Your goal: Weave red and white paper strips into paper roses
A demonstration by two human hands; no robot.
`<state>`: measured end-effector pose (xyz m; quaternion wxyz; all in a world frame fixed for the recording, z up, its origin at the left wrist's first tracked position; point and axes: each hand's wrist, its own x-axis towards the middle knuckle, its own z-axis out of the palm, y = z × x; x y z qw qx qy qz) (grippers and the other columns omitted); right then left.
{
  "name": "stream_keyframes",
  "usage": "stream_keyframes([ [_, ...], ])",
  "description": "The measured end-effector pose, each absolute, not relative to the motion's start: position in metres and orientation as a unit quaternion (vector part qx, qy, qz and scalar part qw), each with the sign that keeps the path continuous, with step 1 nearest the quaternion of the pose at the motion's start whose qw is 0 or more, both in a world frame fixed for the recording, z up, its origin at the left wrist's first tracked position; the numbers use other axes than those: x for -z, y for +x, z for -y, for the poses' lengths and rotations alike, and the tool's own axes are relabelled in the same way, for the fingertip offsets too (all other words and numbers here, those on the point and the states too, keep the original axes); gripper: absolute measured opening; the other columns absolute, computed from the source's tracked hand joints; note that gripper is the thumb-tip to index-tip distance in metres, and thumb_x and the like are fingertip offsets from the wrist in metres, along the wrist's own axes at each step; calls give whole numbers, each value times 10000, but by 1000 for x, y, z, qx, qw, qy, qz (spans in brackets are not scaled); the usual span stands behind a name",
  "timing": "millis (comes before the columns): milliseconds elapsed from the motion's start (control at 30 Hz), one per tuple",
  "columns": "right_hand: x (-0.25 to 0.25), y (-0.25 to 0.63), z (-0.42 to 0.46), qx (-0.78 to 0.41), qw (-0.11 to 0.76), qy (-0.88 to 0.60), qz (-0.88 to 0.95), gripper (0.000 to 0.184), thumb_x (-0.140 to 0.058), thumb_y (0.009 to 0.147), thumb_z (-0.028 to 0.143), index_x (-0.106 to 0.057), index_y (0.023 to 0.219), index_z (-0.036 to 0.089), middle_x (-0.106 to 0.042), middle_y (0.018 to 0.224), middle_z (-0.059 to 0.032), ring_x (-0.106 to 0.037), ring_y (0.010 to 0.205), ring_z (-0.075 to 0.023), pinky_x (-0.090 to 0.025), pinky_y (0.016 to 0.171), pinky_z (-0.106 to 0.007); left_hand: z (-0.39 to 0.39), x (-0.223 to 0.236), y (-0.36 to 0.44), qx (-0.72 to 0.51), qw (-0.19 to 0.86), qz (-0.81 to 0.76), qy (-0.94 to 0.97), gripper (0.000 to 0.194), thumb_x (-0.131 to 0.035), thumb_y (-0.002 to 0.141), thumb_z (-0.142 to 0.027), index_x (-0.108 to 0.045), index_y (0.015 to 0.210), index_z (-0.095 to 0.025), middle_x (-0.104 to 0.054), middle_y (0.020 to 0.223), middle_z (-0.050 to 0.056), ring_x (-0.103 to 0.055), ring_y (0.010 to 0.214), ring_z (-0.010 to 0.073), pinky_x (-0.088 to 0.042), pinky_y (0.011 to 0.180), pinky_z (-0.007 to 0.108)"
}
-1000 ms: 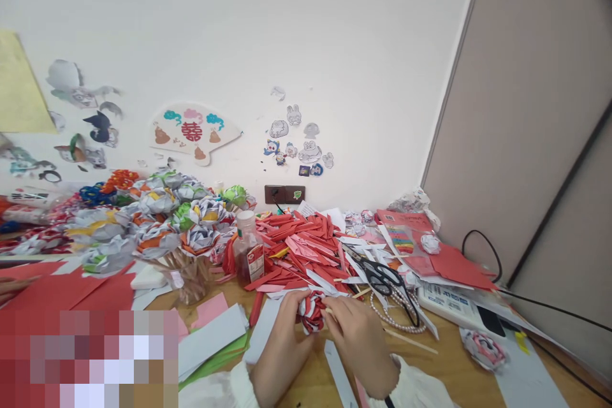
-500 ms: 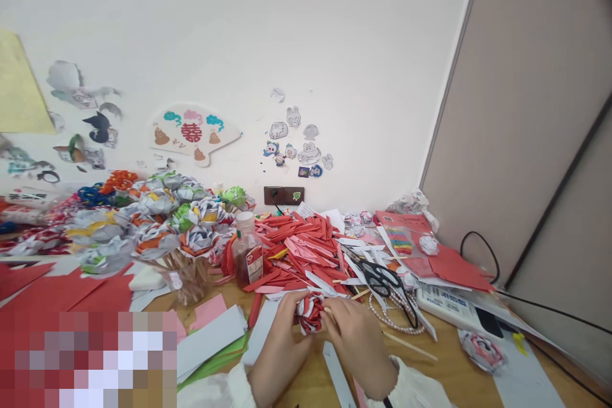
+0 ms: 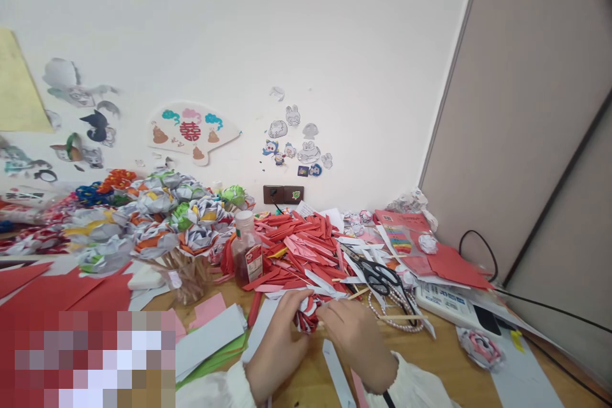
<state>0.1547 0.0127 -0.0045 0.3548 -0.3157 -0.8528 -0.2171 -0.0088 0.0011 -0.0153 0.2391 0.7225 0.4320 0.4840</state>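
Note:
Low in the centre, a red-and-white folded paper flower (image 3: 306,319) is held just above the wooden table. My left hand (image 3: 280,338) is closed around its left side, fingers curled over the top. My right hand (image 3: 354,338) is closed at the flower's right side, its fingertips close against the paper. A thin pale wooden stick (image 3: 404,317) runs through my right hand, and its long end sticks out to the right. Where the stick's other end meets the flower is mostly hidden by my fingers. Below my hands lies a white paper strip (image 3: 338,373).
Behind my hands is a heap of red and pink folded strips (image 3: 306,245). A glue bottle (image 3: 247,255) and a jar of sticks (image 3: 189,280) stand left; black scissors (image 3: 382,277) and a pearl string (image 3: 399,325) lie right. Finished paper flowers (image 3: 157,204) pile up at back left.
The stick in my right hand has swung from slanting down to the right to nearly level. My right hand has turned slightly, and the flower has tilted in my left hand.

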Motion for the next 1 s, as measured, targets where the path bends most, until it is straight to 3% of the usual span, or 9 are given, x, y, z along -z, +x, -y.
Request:
stream_keyframes([
  [267,10,155,-16,235,316,-300,869,338,-278,945,119,-544,745,181,-552,637,-20,-494,578,-174,-295,526,-294,0,21,-9,-458,241,-433,738,721,-399,499,79,-541,1137,-226,-597,1119,70,-531,1095,232,-401,980,408],
  [433,16,150,-19,257,339,-299,854,291,-304,927,107,-514,741,186,-538,624,-10,-479,563,-170,-276,525,-291,-2,23,-8,-445,254,-438,739,716,-397,516,80,-528,1156,-214,-593,1132,78,-523,1112,225,-393,988,403],
  [700,17,150,-20,240,355,-306,850,286,-287,921,101,-530,791,180,-554,647,-15,-499,582,-179,-283,533,-300,-1,28,-4,-457,258,-471,709,699,-521,616,-10,-387,1283,-169,-491,1319,124,-424,1244,250,-316,1060,421],
  [867,16,151,-19,234,369,-317,842,320,-265,941,127,-524,761,184,-551,644,-15,-489,571,-172,-285,529,-293,0,20,-1,-441,232,-480,722,509,-547,662,-63,-482,1152,-185,-589,1178,109,-525,1130,246,-385,999,422],
  [1000,17,149,-18,230,364,-324,843,332,-254,948,137,-521,755,183,-547,641,-16,-490,573,-174,-288,529,-292,1,18,-3,-433,215,-478,734,473,-535,684,-71,-489,1141,-187,-597,1161,106,-533,1115,244,-393,987,429],
])
